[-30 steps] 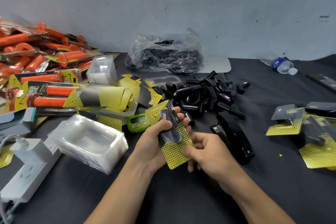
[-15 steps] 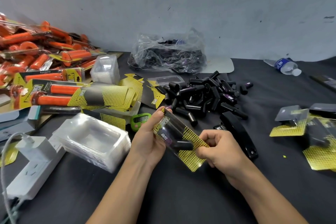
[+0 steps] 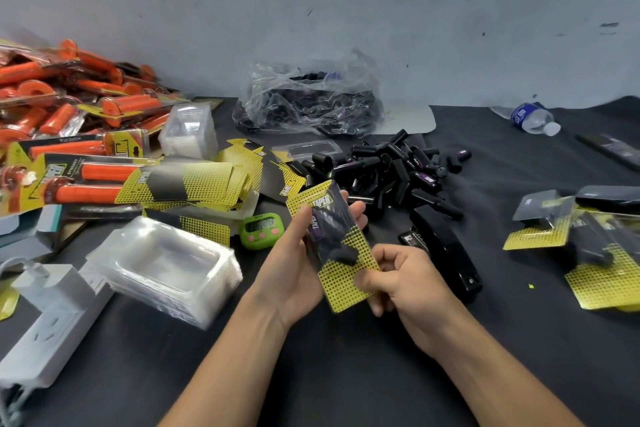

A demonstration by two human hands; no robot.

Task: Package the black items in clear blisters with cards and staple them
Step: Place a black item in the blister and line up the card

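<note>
1. The carded blister pack [image 3: 341, 253] is held at frame centre above the worktop [image 3: 346, 374], face tilted up, probably for a fit check.
2. Left hand [image 3: 294, 263]: fingers wrapped round the pack's upper part. Right hand [image 3: 405, 284]: lower card edge pinched between curled fingers.
3. The black stapler [image 3: 443, 250] is kept just right of the hands, so stapling is judged next.
</note>
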